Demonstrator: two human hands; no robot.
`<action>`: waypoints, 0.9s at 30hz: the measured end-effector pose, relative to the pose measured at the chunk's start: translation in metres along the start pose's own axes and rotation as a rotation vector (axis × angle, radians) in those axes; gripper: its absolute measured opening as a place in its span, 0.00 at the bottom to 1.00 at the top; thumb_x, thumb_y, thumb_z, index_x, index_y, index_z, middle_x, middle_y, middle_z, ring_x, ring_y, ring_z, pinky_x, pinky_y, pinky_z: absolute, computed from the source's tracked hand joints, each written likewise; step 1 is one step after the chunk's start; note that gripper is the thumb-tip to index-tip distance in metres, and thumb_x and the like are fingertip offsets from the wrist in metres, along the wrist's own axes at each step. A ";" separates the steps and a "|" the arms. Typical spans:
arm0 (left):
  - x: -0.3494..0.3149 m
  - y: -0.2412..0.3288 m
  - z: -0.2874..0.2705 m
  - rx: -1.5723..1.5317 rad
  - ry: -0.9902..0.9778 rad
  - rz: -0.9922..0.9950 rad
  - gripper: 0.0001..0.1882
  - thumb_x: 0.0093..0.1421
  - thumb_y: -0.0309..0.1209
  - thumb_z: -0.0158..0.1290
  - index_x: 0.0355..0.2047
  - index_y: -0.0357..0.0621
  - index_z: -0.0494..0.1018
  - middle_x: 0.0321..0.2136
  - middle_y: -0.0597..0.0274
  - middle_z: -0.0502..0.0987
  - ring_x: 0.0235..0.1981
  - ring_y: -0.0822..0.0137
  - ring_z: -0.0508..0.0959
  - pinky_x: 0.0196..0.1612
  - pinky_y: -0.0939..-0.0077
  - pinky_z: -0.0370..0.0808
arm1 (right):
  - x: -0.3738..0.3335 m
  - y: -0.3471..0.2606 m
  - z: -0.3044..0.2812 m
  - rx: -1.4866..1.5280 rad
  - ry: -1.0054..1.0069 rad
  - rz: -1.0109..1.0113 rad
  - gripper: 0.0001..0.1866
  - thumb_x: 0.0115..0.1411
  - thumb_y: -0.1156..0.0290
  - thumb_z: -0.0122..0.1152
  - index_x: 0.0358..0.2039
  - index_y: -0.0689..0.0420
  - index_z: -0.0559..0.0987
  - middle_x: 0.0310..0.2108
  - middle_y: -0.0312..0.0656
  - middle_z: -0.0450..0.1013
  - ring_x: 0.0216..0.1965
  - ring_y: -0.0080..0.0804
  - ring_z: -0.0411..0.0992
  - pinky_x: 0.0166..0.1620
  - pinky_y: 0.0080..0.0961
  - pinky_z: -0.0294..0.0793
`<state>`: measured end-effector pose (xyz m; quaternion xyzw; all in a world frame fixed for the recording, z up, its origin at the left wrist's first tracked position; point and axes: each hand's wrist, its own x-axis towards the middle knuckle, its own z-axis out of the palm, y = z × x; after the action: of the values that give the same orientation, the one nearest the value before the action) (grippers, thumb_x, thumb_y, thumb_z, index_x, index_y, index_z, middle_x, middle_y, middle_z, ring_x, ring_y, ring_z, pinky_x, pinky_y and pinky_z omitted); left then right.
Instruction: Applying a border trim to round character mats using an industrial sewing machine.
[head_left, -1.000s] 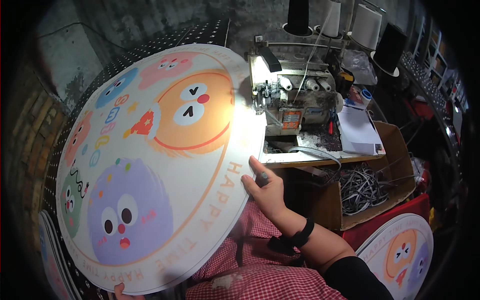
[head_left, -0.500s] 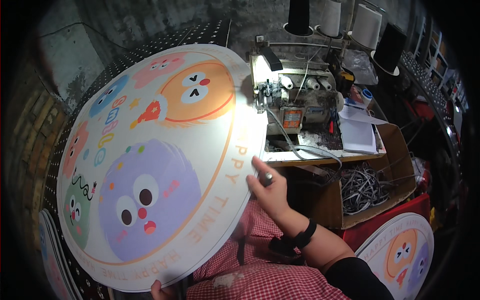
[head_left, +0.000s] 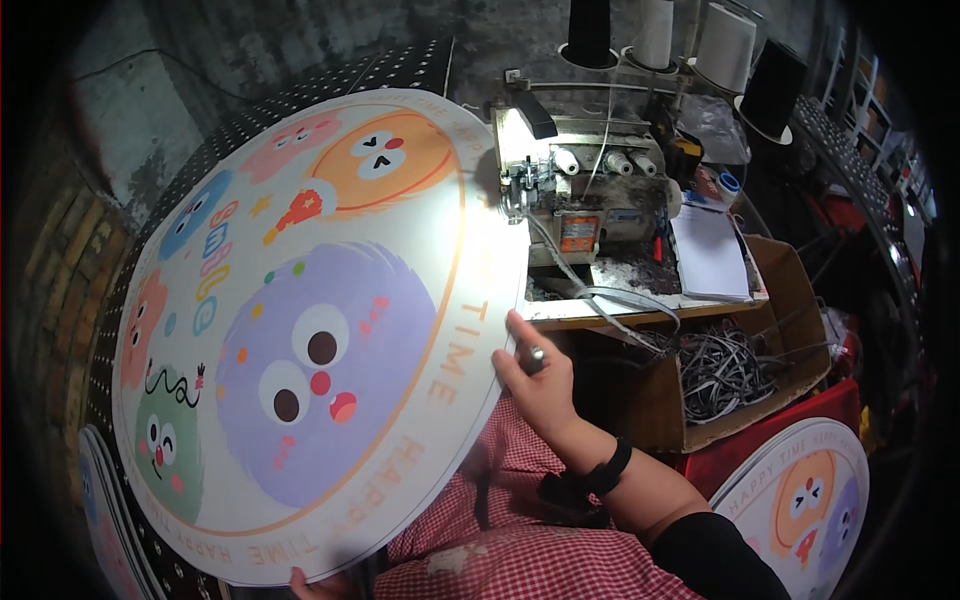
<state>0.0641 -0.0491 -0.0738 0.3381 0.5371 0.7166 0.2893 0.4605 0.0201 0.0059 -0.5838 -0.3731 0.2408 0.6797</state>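
A large round white mat (head_left: pixel 230 350) with colourful cartoon faces fills the left and middle, its far right edge at the lit needle area of an overlock sewing machine (head_left: pixel 590 190). My right hand (head_left: pixel 543 385) is at the mat's right edge, thumb and forefinger on the rim. A small silver and dark thing (head_left: pixel 533 358) shows at its fingers; its kind is unclear. At the bottom, my left hand (head_left: pixel 318 585) holds the mat's near rim; most of it is out of frame or hidden. A grey binding strip (head_left: pixel 565 265) runs up to the machine.
A cardboard box (head_left: pixel 700 425) holding tangled grey strip (head_left: pixel 725 375) stands right of my forearm. Similar round mats (head_left: pixel 800 500) lie at lower right, more stacked mats (head_left: pixel 105 510) at lower left. Thread cones (head_left: pixel 725 50) stand behind the machine; white paper (head_left: pixel 712 255) lies beside it.
The mat has turned counterclockwise: the purple face moved right and up, the orange one up and left. My left hand has shifted slightly left; my right hand stays nearly in place.
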 end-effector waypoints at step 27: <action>0.049 -0.085 -0.114 -0.712 -0.394 -0.661 0.24 0.57 0.35 0.41 0.50 0.31 0.61 0.50 0.49 0.65 0.51 0.57 0.62 0.53 0.66 0.57 | -0.036 0.011 0.012 -0.048 -0.121 -0.066 0.33 0.50 0.78 0.58 0.57 0.56 0.59 0.39 0.35 0.70 0.24 0.11 0.61 0.31 0.09 0.66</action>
<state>-0.0512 -0.0546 -0.1698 0.1596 0.2735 0.6480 0.6927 0.4304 0.0020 -0.0125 -0.5715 -0.4384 0.2442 0.6493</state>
